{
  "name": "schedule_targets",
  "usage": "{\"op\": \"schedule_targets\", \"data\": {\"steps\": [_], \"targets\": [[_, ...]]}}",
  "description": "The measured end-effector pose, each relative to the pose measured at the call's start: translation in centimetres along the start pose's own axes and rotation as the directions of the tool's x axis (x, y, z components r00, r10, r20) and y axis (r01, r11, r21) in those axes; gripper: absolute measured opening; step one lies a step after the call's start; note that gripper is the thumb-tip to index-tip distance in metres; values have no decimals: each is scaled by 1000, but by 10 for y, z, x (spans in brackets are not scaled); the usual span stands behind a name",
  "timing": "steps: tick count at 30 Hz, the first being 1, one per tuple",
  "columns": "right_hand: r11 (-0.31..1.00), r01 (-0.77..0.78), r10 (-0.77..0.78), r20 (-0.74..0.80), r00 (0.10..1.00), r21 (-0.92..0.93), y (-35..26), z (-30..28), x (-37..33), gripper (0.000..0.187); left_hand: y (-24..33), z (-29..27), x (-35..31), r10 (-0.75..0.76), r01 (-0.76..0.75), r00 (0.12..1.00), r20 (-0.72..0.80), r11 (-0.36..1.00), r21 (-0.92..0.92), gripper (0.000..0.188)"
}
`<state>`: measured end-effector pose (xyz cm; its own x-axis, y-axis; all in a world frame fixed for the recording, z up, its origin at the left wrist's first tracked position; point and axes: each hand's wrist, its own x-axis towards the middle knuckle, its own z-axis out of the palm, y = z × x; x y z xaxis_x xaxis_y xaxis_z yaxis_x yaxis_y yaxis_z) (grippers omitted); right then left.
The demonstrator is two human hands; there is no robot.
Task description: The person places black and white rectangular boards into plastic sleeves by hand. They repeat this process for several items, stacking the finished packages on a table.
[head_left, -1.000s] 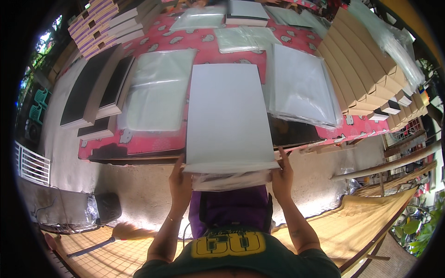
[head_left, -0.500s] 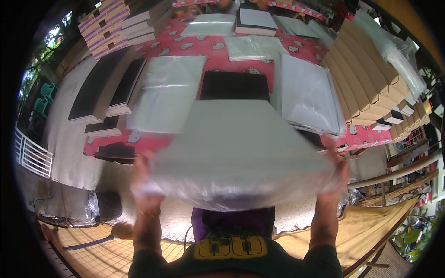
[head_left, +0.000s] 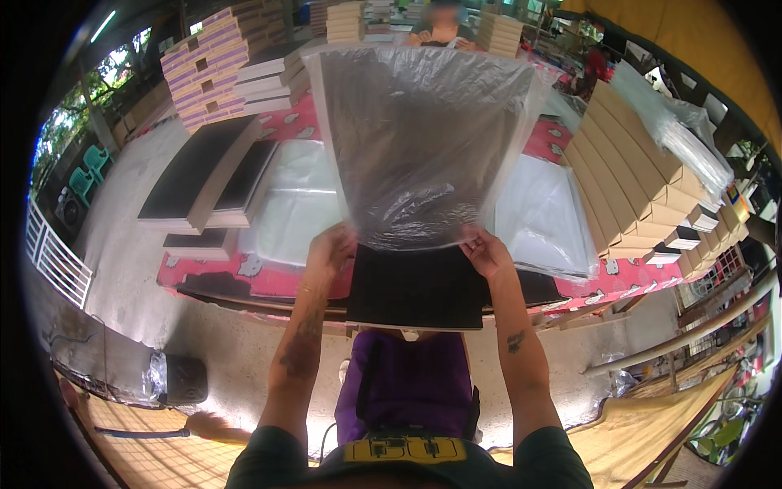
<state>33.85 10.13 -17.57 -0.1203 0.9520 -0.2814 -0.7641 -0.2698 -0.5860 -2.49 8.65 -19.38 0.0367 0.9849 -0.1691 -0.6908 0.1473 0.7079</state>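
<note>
I hold a large clear plastic bag (head_left: 423,138) upright in front of me, its lower edge pinched at both corners. My left hand (head_left: 332,248) grips the bag's lower left corner and my right hand (head_left: 485,248) grips the lower right corner. Below the bag a flat black board (head_left: 415,289) lies on the table's near edge, between my hands. The bag hides the middle of the table behind it.
A red patterned tablecloth (head_left: 269,281) covers the table. Black boards (head_left: 191,175) are stacked on the left, clear bags (head_left: 293,204) lie beside them, more bags (head_left: 542,216) on the right. Tan boxes (head_left: 627,179) stand in a row at right. Purple-striped boxes (head_left: 208,69) pile at the back left.
The white flat package I held flat over the table is gone; I have lifted a clear bag up and spread it upright, uncovering the black board beneath.
</note>
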Motion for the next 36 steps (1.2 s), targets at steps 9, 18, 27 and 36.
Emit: {"op": "schedule_targets", "data": {"steps": [9,18,27,36], "targets": [[974,226,-216,263,940,-7,-17,18,-30,13,65,142,-49,611,-678,735,294,654,336,41],[624,727,-756,-13,654,287,-76,58,-66,38,-7,249,-4,461,-568,822,335,702,429,46],[427,884,-798,-539,271,-188,-136,-62,-53,42,-167,278,-4,-92,-41,980,176,775,630,32],[-733,-103,-651,649,395,-673,-71,-27,-103,58,-184,244,15,299,-430,869,393,68,900,36]]}}
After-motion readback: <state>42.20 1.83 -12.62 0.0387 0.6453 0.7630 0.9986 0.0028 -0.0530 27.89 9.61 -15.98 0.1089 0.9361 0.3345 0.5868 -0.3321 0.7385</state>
